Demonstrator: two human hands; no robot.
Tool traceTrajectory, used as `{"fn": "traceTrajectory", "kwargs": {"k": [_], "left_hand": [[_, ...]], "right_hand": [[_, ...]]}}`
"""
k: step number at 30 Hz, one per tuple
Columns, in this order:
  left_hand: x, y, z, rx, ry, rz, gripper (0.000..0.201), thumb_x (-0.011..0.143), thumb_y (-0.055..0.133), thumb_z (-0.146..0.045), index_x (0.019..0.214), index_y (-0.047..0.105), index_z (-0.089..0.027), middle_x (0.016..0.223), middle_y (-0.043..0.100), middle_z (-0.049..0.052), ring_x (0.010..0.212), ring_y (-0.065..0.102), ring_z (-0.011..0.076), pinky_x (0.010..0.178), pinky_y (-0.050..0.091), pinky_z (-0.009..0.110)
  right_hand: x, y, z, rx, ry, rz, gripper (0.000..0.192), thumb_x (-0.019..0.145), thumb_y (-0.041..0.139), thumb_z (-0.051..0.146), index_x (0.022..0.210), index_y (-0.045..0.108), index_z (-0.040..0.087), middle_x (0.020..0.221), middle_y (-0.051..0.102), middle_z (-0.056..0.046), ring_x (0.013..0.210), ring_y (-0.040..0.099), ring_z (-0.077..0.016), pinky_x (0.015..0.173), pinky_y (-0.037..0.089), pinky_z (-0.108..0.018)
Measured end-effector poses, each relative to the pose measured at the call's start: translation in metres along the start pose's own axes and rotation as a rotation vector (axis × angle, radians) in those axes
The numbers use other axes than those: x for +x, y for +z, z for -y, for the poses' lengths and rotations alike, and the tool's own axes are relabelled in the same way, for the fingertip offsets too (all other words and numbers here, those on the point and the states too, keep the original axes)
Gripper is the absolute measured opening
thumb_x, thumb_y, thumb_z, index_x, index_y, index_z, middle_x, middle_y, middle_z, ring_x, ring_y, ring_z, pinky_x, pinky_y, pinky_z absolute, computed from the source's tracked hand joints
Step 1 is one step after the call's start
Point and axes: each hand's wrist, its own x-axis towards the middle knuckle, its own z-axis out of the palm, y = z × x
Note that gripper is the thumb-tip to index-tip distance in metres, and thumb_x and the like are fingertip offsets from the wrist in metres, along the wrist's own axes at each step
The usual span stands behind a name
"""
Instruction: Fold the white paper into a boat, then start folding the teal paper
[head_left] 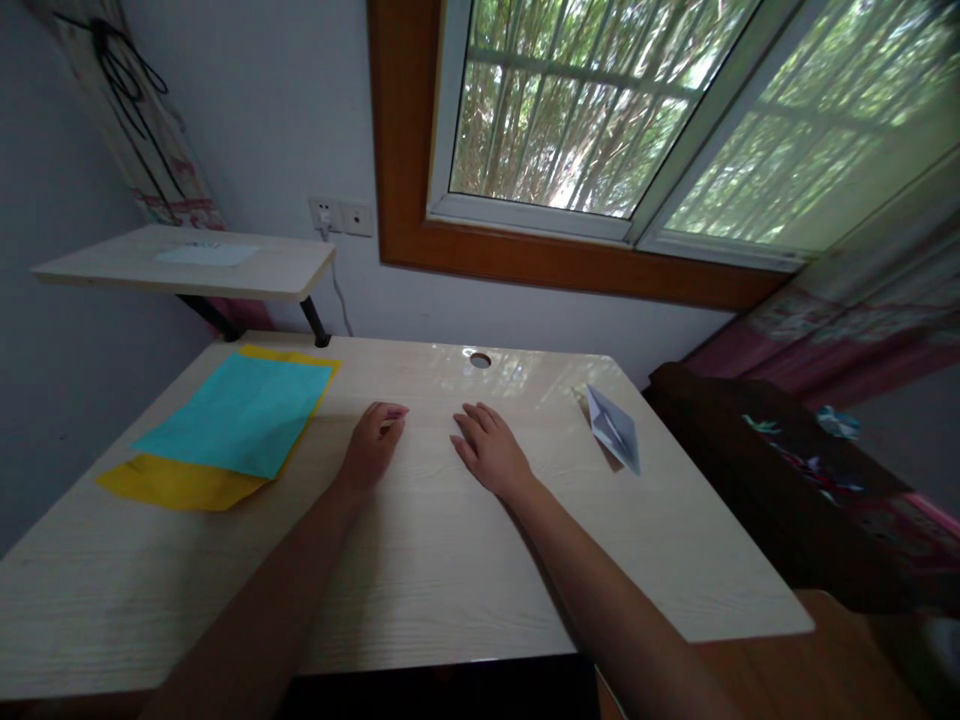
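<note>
The person's left hand [373, 441] is loosely curled above or on the wooden desk [442, 570]; whether it pinches anything small cannot be told. Apart from it, the right hand [493, 446] lies palm down, fingers a little spread. Left of the left hand, a turquoise paper sheet [240, 410] overlaps a yellow paper sheet [180, 488]. Right of the right hand sits a folded pale paper [613, 430]. Beyond both hands is a round cable hole [481, 361].
</note>
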Motion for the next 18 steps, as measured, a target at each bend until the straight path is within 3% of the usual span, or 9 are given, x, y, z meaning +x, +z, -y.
{"fn": "traceTrajectory", "kwargs": {"k": [4,9,14,18], "left_hand": [[-0.001,-0.006,-0.006,0.123,0.066,-0.012,0.015,0.085,0.062,-0.03,0.094,0.071,-0.023,0.099,0.067,0.007,0.09,0.065,0.0234,0.077,0.056,0.036],[0.005,-0.031,-0.026,0.239,0.049,-0.202,0.012,0.084,0.062,-0.03,0.088,0.07,-0.022,0.094,0.067,0.007,0.087,0.064,0.0246,0.076,0.054,0.037],[0.022,-0.071,-0.05,0.364,0.09,-0.344,0.01,0.084,0.061,-0.026,0.091,0.067,-0.022,0.097,0.066,0.007,0.094,0.064,0.0264,0.096,0.051,0.044],[0.039,-0.108,-0.041,0.635,0.21,-0.332,0.017,0.084,0.061,-0.026,0.1,0.065,-0.02,0.108,0.064,0.01,0.116,0.056,0.0323,0.113,0.036,0.054]], "right_hand": [[-0.001,-0.001,-0.002,0.001,0.006,-0.008,0.041,0.099,0.054,0.038,0.137,0.06,0.023,0.145,0.057,-0.012,0.14,0.045,-0.0318,0.118,0.037,-0.055],[-0.001,-0.002,-0.003,0.015,0.014,-0.007,0.04,0.099,0.053,0.038,0.133,0.063,0.02,0.142,0.059,-0.013,0.139,0.046,-0.0307,0.118,0.038,-0.052],[-0.001,-0.003,-0.003,0.055,0.015,-0.015,0.038,0.099,0.053,0.036,0.133,0.063,0.021,0.141,0.06,-0.013,0.138,0.047,-0.0304,0.117,0.039,-0.053],[-0.001,-0.003,-0.004,0.066,0.026,-0.008,0.038,0.099,0.054,0.035,0.133,0.062,0.021,0.141,0.059,-0.014,0.139,0.047,-0.0303,0.117,0.038,-0.052]]}}
